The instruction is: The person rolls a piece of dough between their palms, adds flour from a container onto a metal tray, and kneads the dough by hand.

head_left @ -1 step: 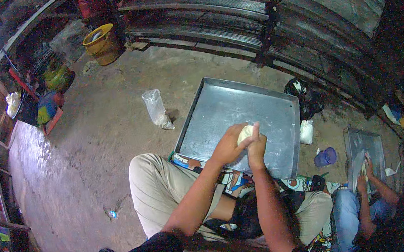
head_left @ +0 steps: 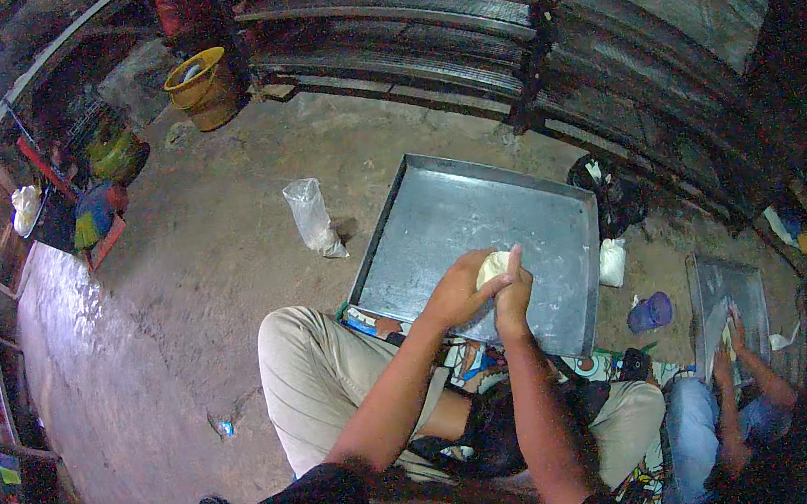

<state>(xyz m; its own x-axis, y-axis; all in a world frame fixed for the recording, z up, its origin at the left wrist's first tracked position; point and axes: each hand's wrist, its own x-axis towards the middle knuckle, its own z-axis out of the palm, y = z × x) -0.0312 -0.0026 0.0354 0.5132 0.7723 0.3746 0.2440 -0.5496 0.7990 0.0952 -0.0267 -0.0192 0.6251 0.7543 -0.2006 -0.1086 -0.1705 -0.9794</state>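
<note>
1. The pale lump of dough (head_left: 493, 268) is sitting right between the hands, over the near part of a wide metal tray (head_left: 448, 206); from where I'm standing, I can't tell whether it is touching the metal
2. It is showing as a rounded lump, partly covered by skin, so no clear long axis is coming through; neither hand is lying nearer, as both are meeting it
3. The left hand (head_left: 454, 296) is curving around the dough from its left side, the thumb lying across toward the other hand
4. The right hand (head_left: 514, 299) is holding it from the right, one digit pointing up beside it
5. Both hands are grasping together, cupped rather than spread, with the dough filling the gap
6. A clear plastic bag (head_left: 312, 218) is lying on the floor (head_left: 179, 310) left of the tray; a white packet (head_left: 613, 264) and a purple cup (head_left: 650, 312) are resting to its right
7. Farther right, a co-worker's hands (head_left: 726, 358) are hovering over or touching a second tray (head_left: 750, 285)
</note>
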